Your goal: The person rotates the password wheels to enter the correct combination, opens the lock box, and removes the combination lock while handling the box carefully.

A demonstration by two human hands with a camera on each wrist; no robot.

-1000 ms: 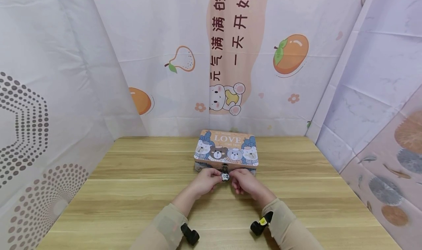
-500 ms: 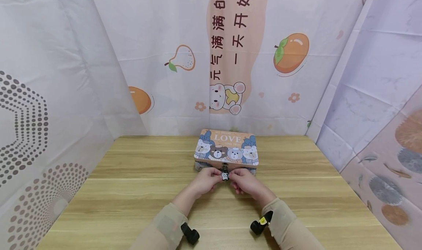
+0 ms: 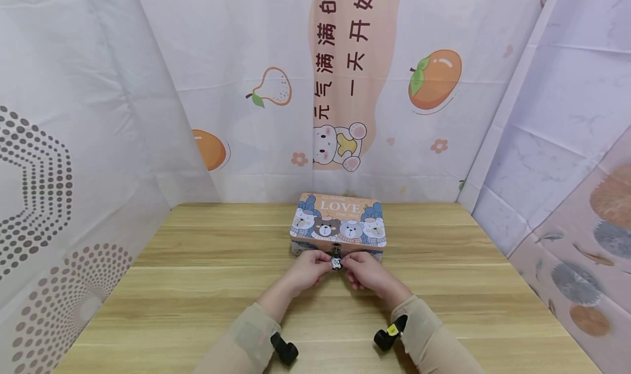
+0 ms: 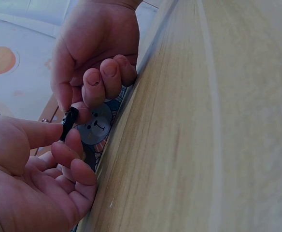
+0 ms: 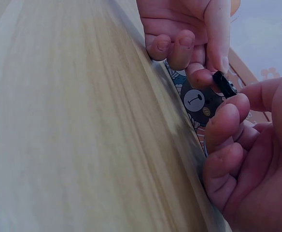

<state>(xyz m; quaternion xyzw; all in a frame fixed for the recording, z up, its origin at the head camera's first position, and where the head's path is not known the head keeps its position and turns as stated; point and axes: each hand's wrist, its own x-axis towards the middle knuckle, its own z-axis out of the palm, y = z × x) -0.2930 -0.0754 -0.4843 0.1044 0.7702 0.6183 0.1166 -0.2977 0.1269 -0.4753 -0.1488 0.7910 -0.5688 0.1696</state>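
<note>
A small black-and-white padlock [image 3: 336, 263] hangs at the front clasp [image 3: 336, 249] of a tin box [image 3: 340, 220] printed with bears and the word LOVE. The left hand [image 3: 307, 271] pinches the padlock's left side between thumb and forefinger. From the right, the right hand [image 3: 368, 272] pinches the opposite side in the same way. Both wrist views show the padlock's black edge [image 4: 69, 123] between the fingertips of the two hands, while the other fingers lie curled. Its printed face is too small to read, and the box's lid is down.
The box stands near the back edge of a wood-grain table [image 3: 222, 237]. Patterned cloths [image 3: 246, 144] hang behind it and at both sides. Black wrist cameras [image 3: 284, 350] are strapped to the sleeves.
The padlock's face looks slightly different from a second ago, as if tilted a little between the fingers. Both hands keep nearly the same place, and the box has not moved.
</note>
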